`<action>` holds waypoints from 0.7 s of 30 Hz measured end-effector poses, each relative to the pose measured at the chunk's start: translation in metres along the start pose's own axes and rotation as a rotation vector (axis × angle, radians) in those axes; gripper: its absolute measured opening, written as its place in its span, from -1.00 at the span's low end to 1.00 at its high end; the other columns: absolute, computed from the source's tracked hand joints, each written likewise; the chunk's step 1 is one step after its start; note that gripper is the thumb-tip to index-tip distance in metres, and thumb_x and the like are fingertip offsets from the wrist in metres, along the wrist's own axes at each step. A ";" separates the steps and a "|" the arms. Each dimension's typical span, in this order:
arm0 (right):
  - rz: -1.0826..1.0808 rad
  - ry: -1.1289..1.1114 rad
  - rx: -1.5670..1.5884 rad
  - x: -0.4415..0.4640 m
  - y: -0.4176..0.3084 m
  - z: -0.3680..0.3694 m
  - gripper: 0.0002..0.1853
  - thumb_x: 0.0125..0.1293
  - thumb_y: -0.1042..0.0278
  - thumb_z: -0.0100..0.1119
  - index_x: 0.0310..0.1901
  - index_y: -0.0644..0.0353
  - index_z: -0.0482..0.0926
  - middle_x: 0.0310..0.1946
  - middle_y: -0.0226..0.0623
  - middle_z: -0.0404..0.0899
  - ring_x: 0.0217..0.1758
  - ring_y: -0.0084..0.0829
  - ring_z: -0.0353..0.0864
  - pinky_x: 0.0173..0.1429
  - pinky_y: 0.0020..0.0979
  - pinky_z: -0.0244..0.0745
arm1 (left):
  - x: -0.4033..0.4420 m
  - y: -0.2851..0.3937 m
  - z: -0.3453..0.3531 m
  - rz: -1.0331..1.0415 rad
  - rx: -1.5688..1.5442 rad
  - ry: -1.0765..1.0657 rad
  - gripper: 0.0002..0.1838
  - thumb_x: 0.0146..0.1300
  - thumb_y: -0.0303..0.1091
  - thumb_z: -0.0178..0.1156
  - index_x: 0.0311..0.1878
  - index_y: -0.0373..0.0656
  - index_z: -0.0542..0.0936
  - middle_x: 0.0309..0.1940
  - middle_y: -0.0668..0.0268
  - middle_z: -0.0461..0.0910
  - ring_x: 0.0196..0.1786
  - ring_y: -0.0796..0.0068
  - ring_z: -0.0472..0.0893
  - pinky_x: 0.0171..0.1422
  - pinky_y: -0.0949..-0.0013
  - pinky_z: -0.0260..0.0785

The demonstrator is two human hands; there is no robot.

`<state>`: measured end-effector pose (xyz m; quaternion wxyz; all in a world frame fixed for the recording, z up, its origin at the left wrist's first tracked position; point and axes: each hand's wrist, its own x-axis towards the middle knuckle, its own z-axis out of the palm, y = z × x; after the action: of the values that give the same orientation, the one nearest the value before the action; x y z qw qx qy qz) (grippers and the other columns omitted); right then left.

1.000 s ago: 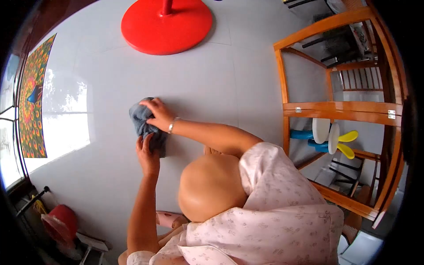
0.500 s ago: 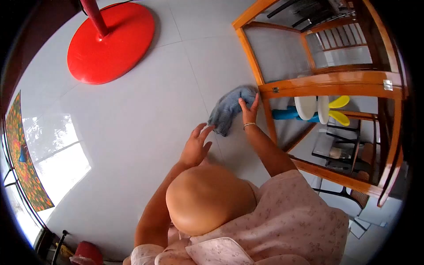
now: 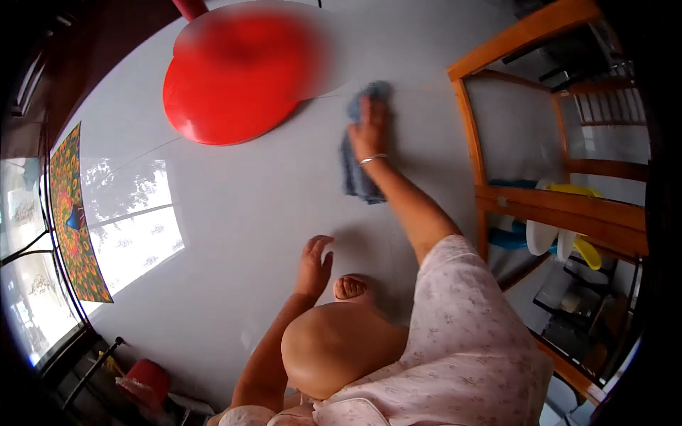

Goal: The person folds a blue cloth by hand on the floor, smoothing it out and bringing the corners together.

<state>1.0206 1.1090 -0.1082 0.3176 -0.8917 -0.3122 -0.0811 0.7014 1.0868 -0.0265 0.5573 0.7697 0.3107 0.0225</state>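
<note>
Cloth [image 3: 359, 181] flat beneath right grip [image 3: 369, 135]

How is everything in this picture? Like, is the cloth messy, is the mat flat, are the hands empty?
Floor: shiny, reflecting bright light.
Grey-blue cloth: rumpled, on the floor.
Right hand: on the cloth; I can't tell if it's gripping or just pressing.
Left hand: empty, fingers a little curled.
Bracelet: worn on the wrist.
Peacock mat: unrolled, flat.
</note>
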 end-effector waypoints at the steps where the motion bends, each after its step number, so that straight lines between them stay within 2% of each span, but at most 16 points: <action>1: -0.042 -0.090 -0.074 -0.008 -0.027 0.011 -0.21 0.12 0.48 0.22 0.44 0.08 0.20 0.41 0.16 0.13 0.46 0.11 0.17 0.48 -0.05 0.19 | 0.003 0.000 -0.002 -0.017 0.011 0.002 -0.65 0.19 -0.60 0.15 0.06 -0.16 0.54 0.10 0.09 0.51 0.19 -0.02 0.46 0.29 0.07 0.34; 2: -0.119 -0.151 -0.015 -0.021 -0.044 0.031 -0.21 0.12 0.53 0.22 0.43 0.04 0.22 0.42 0.14 0.13 0.45 0.12 0.19 0.48 -0.06 0.21 | 0.006 -0.001 -0.003 -0.034 0.023 0.008 -0.65 0.19 -0.60 0.15 0.06 -0.16 0.53 0.10 0.08 0.50 0.20 -0.03 0.46 0.29 0.07 0.34; 3: -0.139 -0.296 0.077 -0.033 -0.070 0.032 -0.21 0.12 0.54 0.22 0.43 0.01 0.23 0.42 0.14 0.13 0.44 0.13 0.20 0.48 -0.07 0.20 | 0.007 0.000 -0.003 -0.006 0.030 0.055 -0.72 0.19 -0.58 0.14 -0.02 -0.18 0.54 0.01 0.06 0.53 0.11 -0.04 0.49 0.21 0.05 0.38; 4: -0.159 -0.439 0.173 -0.049 -0.096 0.029 -0.21 0.11 0.56 0.22 0.43 -0.02 0.24 0.42 0.13 0.13 0.43 0.14 0.21 0.48 -0.07 0.20 | 0.007 -0.005 -0.003 -0.004 0.029 0.052 -0.72 0.19 -0.58 0.14 -0.02 -0.18 0.54 0.01 0.06 0.53 0.11 -0.04 0.49 0.21 0.05 0.38; 6: -0.351 -0.313 0.324 -0.090 -0.125 0.033 -0.30 0.12 0.64 0.14 0.34 -0.06 0.38 0.34 0.01 0.27 0.35 0.10 0.28 0.44 -0.08 0.28 | 0.005 -0.028 0.000 -0.015 0.113 0.076 -0.84 0.18 -0.56 0.16 -0.15 -0.20 0.54 -0.17 0.07 0.57 -0.04 -0.04 0.53 0.06 0.02 0.41; 7: -0.424 -0.333 0.356 -0.102 -0.131 0.025 -0.31 0.12 0.63 0.14 0.33 -0.08 0.39 0.36 -0.02 0.26 0.37 0.08 0.27 0.45 -0.09 0.27 | 0.003 -0.035 0.001 -0.014 0.159 0.128 -0.92 0.18 -0.51 0.19 -0.26 -0.19 0.53 -0.31 0.12 0.56 -0.17 -0.03 0.55 -0.07 0.02 0.42; 9: -0.513 -0.349 0.436 -0.120 -0.125 0.027 -0.30 0.11 0.64 0.14 0.33 -0.12 0.40 0.41 -0.08 0.22 0.44 0.03 0.22 0.47 -0.09 0.25 | -0.012 -0.044 -0.007 -0.011 0.250 0.079 -0.93 0.18 -0.48 0.21 -0.27 -0.18 0.53 -0.31 0.13 0.57 -0.17 -0.02 0.55 -0.08 0.04 0.43; 11: -0.329 -0.492 0.408 -0.115 -0.094 -0.002 -0.24 0.06 0.72 0.14 0.34 -0.11 0.41 0.40 -0.09 0.24 0.47 -0.04 0.22 0.48 -0.13 0.25 | -0.019 -0.040 -0.016 -0.015 0.333 0.036 -0.93 0.19 -0.45 0.22 -0.27 -0.16 0.53 -0.32 0.15 0.57 -0.18 -0.01 0.56 -0.09 0.05 0.43; 12: -0.286 -0.405 0.269 -0.110 -0.067 0.003 -0.24 0.03 0.72 0.18 0.34 -0.04 0.39 0.39 -0.08 0.25 0.45 -0.02 0.25 0.48 -0.12 0.23 | -0.025 -0.033 -0.020 -0.084 0.286 0.020 -0.92 0.20 -0.43 0.23 -0.26 -0.15 0.54 -0.31 0.15 0.57 -0.18 0.00 0.57 -0.10 0.06 0.44; 13: -0.244 -0.323 0.277 -0.094 -0.042 -0.019 -0.23 0.03 0.70 0.21 0.36 0.03 0.35 0.38 -0.09 0.26 0.46 -0.02 0.23 0.50 -0.11 0.20 | -0.030 -0.030 -0.022 -0.156 0.235 0.005 -0.91 0.20 -0.41 0.24 -0.25 -0.14 0.54 -0.30 0.16 0.58 -0.18 0.02 0.57 -0.11 0.07 0.44; 14: -0.152 -0.350 0.187 -0.073 -0.012 -0.034 -0.19 0.06 0.64 0.27 0.40 0.05 0.28 0.38 -0.07 0.26 0.48 -0.02 0.18 0.52 -0.12 0.16 | -0.034 -0.034 -0.022 -0.129 0.203 0.008 -0.89 0.23 -0.39 0.23 -0.21 -0.13 0.55 -0.26 0.17 0.59 -0.18 0.05 0.59 -0.11 0.08 0.46; 16: -0.025 -0.173 0.037 -0.032 0.035 -0.049 -0.22 0.23 0.46 0.28 0.47 -0.02 0.17 0.43 -0.02 0.18 0.51 0.02 0.12 0.54 -0.09 0.09 | -0.034 -0.027 -0.025 -0.142 0.172 -0.031 -0.87 0.25 -0.40 0.20 -0.15 -0.14 0.56 -0.20 0.16 0.59 -0.14 0.06 0.61 -0.09 0.09 0.48; 18: 0.200 -0.105 -0.070 0.018 0.069 -0.048 -0.23 0.30 0.33 0.24 0.50 -0.04 0.09 0.46 0.14 0.08 0.50 0.09 0.11 0.54 -0.04 0.07 | -0.030 -0.023 -0.021 -0.160 0.149 -0.060 -0.87 0.30 -0.40 0.18 -0.12 -0.16 0.57 -0.18 0.16 0.60 -0.16 0.11 0.62 -0.09 0.15 0.50; 19: 0.175 -0.005 -0.132 0.038 0.094 -0.031 -0.25 0.33 0.22 0.22 0.49 -0.04 0.09 0.47 0.16 0.05 0.49 0.10 0.11 0.53 -0.02 0.08 | -0.027 -0.021 -0.020 -0.161 0.133 -0.091 -0.86 0.34 -0.40 0.16 -0.09 -0.18 0.58 -0.16 0.16 0.60 -0.17 0.15 0.63 -0.09 0.20 0.51; 20: 0.261 -0.058 -0.171 0.058 0.085 -0.029 -0.25 0.33 0.17 0.20 0.49 -0.07 0.09 0.47 0.15 0.04 0.49 0.13 0.11 0.52 -0.01 0.08 | -0.023 -0.017 -0.018 -0.176 0.129 -0.076 -0.86 0.34 -0.40 0.16 -0.09 -0.18 0.58 -0.16 0.16 0.60 -0.17 0.15 0.63 -0.09 0.20 0.51; 21: 0.245 -0.040 -0.222 0.067 0.073 -0.016 -0.26 0.34 0.18 0.19 0.49 -0.08 0.09 0.47 0.14 0.03 0.49 0.14 0.10 0.53 0.00 0.08 | -0.019 -0.013 -0.015 -0.174 0.082 -0.086 -0.85 0.32 -0.41 0.15 -0.09 -0.18 0.57 -0.14 0.15 0.60 -0.14 0.12 0.63 -0.07 0.17 0.51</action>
<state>1.1189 1.0886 -0.1108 0.2185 -0.9541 -0.1966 -0.0580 0.6742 1.0923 -0.0263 0.5378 0.7623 0.3527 -0.0719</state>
